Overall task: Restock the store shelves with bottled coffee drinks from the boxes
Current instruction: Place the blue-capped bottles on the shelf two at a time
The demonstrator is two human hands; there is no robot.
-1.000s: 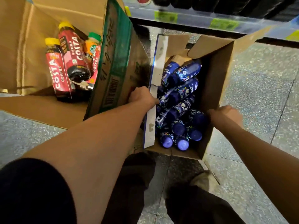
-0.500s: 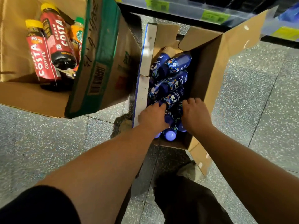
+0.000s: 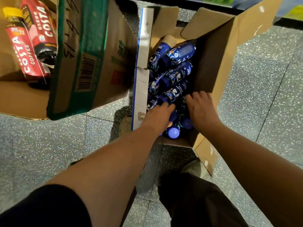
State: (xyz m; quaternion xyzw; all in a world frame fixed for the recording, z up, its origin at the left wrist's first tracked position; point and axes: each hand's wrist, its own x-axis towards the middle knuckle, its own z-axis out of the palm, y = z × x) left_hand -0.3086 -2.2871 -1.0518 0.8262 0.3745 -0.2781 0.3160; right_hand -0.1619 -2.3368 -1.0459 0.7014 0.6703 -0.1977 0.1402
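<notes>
The dark blue plastic coffee bottles (image 3: pixel 177 74) lie jumbled on their sides in an open brown cardboard box (image 3: pixel 213 63) on the floor, and I have both hands down among them. The left hand (image 3: pixel 159 117) reaches over the bottles at the near end, its fingers dipping out of my sight. The right hand (image 3: pixel 200 110) sits just beside it, fingers spread and bent over the bottle tops. I cannot tell whether either hand has closed round a bottle. Just below the left wrist a violet-blue cap (image 3: pixel 173 132) pokes up.

As I judge it, this is the pick-up step, with most of the restocking left. The box looks well filled, no bottle is clear of it, and only the shelf edge (image 3: pixel 291 13) shows, well beyond my fingertips, so I can't say how stocked the shelf is.

The blue labels read "luckin coffee". Left of my left hand stands the box's white flap with a blue edge (image 3: pixel 141 79). Further left is a second cardboard box with a green band (image 3: pixel 91 46), a barcode (image 3: pixel 86 72) and handwriting I can't read surely. It holds red-labelled bottles (image 3: pixel 27 54) marked "COSTA COFFEE", one with a yellow cap (image 3: pixel 10 12).
</notes>
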